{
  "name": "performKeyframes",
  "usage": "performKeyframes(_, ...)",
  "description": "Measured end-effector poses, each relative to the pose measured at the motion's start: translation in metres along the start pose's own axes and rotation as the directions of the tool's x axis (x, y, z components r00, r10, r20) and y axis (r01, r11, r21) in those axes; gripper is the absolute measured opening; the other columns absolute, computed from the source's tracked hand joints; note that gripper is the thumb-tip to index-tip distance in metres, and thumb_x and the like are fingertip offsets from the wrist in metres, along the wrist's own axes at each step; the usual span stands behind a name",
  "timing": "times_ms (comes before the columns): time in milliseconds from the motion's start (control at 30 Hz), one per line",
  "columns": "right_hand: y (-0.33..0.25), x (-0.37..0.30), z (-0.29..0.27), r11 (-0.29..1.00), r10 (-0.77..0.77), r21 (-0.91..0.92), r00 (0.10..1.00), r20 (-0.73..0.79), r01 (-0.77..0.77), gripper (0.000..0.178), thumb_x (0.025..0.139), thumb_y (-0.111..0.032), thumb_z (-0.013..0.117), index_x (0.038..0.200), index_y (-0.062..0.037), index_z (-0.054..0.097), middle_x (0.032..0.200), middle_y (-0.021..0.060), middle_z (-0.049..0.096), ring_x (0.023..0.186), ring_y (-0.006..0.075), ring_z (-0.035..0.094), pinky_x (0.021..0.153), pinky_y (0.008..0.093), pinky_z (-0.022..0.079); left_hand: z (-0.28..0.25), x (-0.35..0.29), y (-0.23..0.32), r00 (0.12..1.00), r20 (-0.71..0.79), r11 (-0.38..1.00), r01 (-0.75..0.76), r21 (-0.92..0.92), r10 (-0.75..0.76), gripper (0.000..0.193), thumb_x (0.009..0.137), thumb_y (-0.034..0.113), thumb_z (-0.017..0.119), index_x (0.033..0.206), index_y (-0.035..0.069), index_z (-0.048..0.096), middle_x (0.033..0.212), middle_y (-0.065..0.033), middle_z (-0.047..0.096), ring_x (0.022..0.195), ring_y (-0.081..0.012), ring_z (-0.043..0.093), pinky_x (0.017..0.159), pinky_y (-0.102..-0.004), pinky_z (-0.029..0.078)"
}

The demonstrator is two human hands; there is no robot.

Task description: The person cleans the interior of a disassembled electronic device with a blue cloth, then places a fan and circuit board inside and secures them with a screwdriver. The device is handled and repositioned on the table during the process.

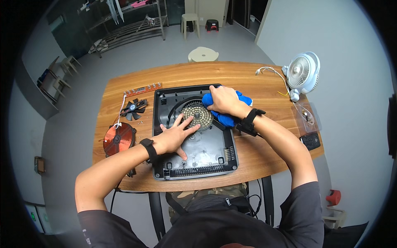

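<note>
A black plastic appliance housing (202, 149), likely the base of an induction cooker, lies with its inside up on the wooden table. Its round vent grille (194, 112) shows near the middle. My left hand (175, 136) rests on the housing with fingers spread, the fingertips over the grille's lower left edge. At the upper right of the housing, my right hand (223, 100) grips a blue cloth (226, 119) and presses it against the rim. Part of the cloth is hidden under that hand.
Left of the housing lie a copper coil (120, 139), a black cooling fan (134, 109), a narrow circuit board (142, 89) and small screws. A white desk fan (301, 74) stands at the far right, near a clear plastic tray (305, 120) and a black box (310, 141). A stool (203, 54) stands beyond the table.
</note>
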State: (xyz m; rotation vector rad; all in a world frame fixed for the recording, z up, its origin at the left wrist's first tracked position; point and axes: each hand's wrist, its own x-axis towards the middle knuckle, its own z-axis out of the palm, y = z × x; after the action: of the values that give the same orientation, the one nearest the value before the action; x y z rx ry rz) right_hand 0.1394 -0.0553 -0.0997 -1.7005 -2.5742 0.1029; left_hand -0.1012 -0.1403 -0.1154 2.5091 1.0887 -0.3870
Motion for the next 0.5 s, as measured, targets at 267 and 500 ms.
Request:
performKeyframes(267, 0.015, -0.008, -0.014, 0.959, 0.009, 0.277, 0.987, 0.162, -0.055, 0.087, 0.08, -0.059, 0.074, 0.143, -0.0043, 0.05, 0.122, 0.0291, 0.066, 0.118, 0.0429, 0.061, 0.101, 0.0498, 0.049, 0.001, 0.002, 0.001, 1.0, -0.024, 1.0, -0.004, -0.004, 0.003, 0.136, 0.046, 0.04, 0.099, 0.16, 0.029, 0.027, 0.168, -0.0114, 0.014, 0.153, -0.0466, 0.007, 0.093, -0.0872, 0.038)
performKeyframes(500, 0.022, -0.041, -0.021, 0.949, -0.252, 0.255, 0.931, 0.263, 0.185, 0.113, 0.069, -0.047, 0.088, 0.16, -0.0275, 0.024, 0.15, 0.033, 0.038, 0.137, 0.0545, 0.033, 0.114, 0.0621, 0.032, 0.0, -0.002, 0.0, 1.0, -0.027, 1.0, 0.0, 0.004, 0.001, 0.136, 0.046, 0.041, 0.099, 0.161, 0.029, 0.027, 0.168, -0.0125, 0.015, 0.153, -0.0463, 0.008, 0.091, -0.0859, 0.041)
